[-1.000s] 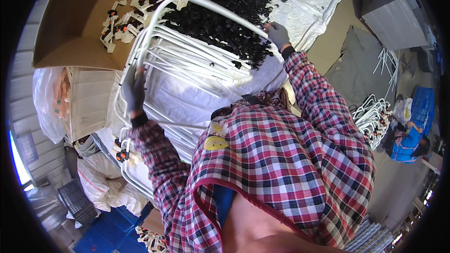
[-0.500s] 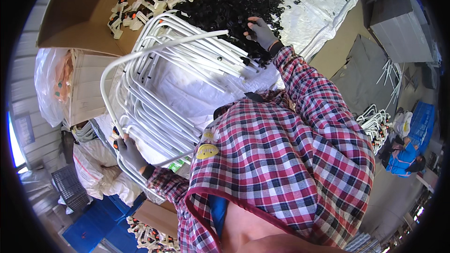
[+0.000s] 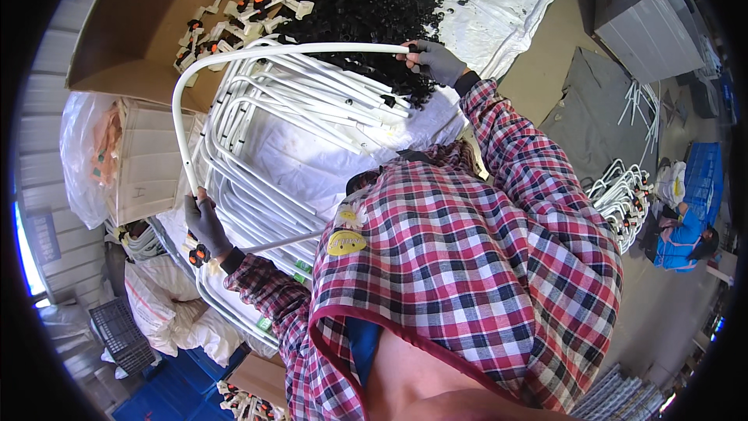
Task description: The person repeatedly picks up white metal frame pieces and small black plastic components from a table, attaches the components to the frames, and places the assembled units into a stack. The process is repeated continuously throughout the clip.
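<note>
A white U-bent metal tube point(image 3: 300, 49) is held up above a stack of similar white tubes point(image 3: 234, 160). My left hand point(image 3: 207, 226), in a grey glove with bare fingertips, is closed round it below the bend. At the tube's far right end, my gloved right hand point(image 3: 438, 61) pinches with its fingers. A small dark piece, apparently a black plastic cap point(image 3: 412, 48), shows at that end between the fingers. Just behind lies a heap of small black plastic parts point(image 3: 382, 12). An orange-and-black clamp-like fitting point(image 3: 199, 255) is beside my left wrist.
A large cardboard box point(image 3: 132, 19) at the back left holds white fittings with orange and black knobs point(image 3: 257, 4). White sheeting point(image 3: 499, 0) spreads behind the heap. White sacks point(image 3: 167, 296) and a dark crate point(image 3: 121, 335) are at the left. A person in blue point(image 3: 679, 242) is far right.
My right hand has come from over the black heap onto the tube's end, now with a dark piece there. The tube has lifted and shifted right; my left hand has moved up slightly.
</note>
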Action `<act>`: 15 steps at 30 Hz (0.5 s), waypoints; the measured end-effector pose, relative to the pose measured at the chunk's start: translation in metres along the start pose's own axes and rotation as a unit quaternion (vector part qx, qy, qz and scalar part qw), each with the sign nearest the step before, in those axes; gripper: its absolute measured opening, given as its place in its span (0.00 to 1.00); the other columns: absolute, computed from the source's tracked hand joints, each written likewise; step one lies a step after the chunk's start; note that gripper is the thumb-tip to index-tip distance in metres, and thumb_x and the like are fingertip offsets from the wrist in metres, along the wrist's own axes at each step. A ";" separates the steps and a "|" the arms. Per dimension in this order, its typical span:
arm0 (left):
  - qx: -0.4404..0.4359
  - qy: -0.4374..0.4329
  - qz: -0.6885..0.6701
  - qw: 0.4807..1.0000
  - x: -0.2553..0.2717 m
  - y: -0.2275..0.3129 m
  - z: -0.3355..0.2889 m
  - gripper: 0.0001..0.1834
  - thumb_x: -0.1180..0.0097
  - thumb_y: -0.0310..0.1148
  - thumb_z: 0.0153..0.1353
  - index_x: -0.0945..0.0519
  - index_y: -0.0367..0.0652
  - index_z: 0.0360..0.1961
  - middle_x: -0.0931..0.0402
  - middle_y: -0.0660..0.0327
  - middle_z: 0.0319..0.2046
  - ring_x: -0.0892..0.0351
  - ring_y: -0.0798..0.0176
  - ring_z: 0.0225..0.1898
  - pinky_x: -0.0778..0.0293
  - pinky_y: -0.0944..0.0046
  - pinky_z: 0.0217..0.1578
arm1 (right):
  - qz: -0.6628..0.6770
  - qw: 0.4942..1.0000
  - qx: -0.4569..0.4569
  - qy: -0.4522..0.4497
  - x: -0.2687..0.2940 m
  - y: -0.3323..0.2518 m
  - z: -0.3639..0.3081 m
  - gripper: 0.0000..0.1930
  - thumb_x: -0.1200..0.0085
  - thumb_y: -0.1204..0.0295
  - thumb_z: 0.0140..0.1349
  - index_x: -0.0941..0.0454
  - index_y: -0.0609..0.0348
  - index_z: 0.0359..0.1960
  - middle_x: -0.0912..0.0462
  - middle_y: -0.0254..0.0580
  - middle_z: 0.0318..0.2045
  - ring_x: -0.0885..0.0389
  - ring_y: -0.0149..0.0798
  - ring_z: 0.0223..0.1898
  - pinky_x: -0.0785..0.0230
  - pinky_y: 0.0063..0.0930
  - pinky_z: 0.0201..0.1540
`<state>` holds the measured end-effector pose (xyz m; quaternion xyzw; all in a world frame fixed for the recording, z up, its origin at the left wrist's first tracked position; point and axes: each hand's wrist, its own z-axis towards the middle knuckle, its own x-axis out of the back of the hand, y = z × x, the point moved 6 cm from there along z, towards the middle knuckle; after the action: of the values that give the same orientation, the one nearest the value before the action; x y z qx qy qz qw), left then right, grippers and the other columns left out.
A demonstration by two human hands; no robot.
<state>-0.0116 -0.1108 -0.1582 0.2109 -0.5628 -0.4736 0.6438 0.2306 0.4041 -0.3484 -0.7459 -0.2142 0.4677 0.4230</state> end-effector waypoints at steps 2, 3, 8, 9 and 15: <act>-0.004 -0.008 -0.014 1.000 -0.006 0.009 0.002 0.16 0.46 0.38 0.70 0.30 0.42 0.26 0.39 0.73 0.17 0.43 0.78 0.20 0.48 0.73 0.21 | -0.087 0.994 0.001 -0.060 0.007 -0.004 0.001 0.17 0.50 0.65 0.72 0.27 0.64 0.55 0.16 0.38 0.41 0.22 0.24 0.32 0.28 0.19 0.38; -0.005 -0.013 -0.021 1.000 -0.009 0.013 0.003 0.16 0.46 0.37 0.70 0.30 0.42 0.26 0.39 0.73 0.17 0.43 0.79 0.20 0.48 0.73 0.21 | -0.133 0.988 -0.016 -0.073 0.016 -0.005 -0.002 0.18 0.50 0.65 0.72 0.27 0.64 0.56 0.16 0.38 0.42 0.21 0.24 0.34 0.27 0.19 0.38; 0.017 -0.046 -0.067 0.997 -0.008 0.003 0.005 0.12 0.46 0.36 0.70 0.27 0.41 0.31 0.37 0.73 0.19 0.42 0.79 0.20 0.48 0.75 0.21 | -0.348 0.923 0.048 -0.155 -0.008 -0.046 -0.009 0.20 0.47 0.59 0.70 0.22 0.62 0.54 0.15 0.37 0.45 0.18 0.28 0.40 0.27 0.24 0.47; -0.009 -0.049 -0.007 0.999 -0.009 0.005 0.007 0.11 0.45 0.36 0.70 0.27 0.40 0.33 0.34 0.72 0.21 0.39 0.78 0.22 0.44 0.75 0.22 | -0.363 0.913 0.048 -0.181 -0.016 -0.051 -0.006 0.19 0.45 0.59 0.69 0.20 0.61 0.52 0.15 0.37 0.43 0.17 0.30 0.42 0.27 0.26 0.50; -0.299 -0.074 0.190 0.932 -0.098 0.146 -0.010 0.32 0.31 0.35 0.56 0.29 0.38 0.60 0.22 0.57 0.36 0.22 0.58 0.32 0.26 0.62 0.32 | -0.560 0.758 0.333 -0.013 -0.161 -0.152 0.006 0.28 0.48 0.41 0.63 0.19 0.58 0.30 0.23 0.46 0.19 0.22 0.50 0.23 0.32 0.43 0.28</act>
<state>0.0600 0.0372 -0.0944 -0.1376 -0.4705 -0.5033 0.7116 0.1609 0.3751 -0.1398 -0.2986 -0.4303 0.1989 0.8283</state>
